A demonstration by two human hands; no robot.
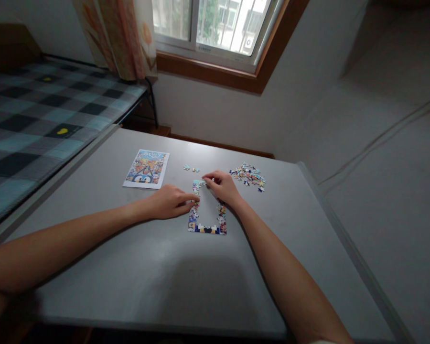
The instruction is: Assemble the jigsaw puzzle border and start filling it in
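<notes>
Table carries everything I'm logging. Puzzle sits mid-table between my two hands: an upright rectangle of joined edge pieces, grey tabletop showing through its middle. Loose pieces heaped on the table to the right, beyond my right hand. Small group of pieces lies just past the puzzle's far edge. Picture sheet flat on the left, past my left wrist: crowded colorful print, blue lettering up top, dark blue-and-white face at the bottom, white margin.

My left hand, arm coming in low from the left: palm down, index finger straight out onto the puzzle's left side, other fingers loosely bent, grasping nothing I can see. My right hand, arm reaching in from the lower right: wrist over the puzzle's right side, fingers bent, thumb and index close together at the far edge. Can't tell if a piece is pinched there; too small.

Puzzle look: pale blue at the far left corner, busy multicolor down the sides, navy, cream and white along the near edge. Hand covers the far right corner, so I can't read it. Bed at left, window behind.
</notes>
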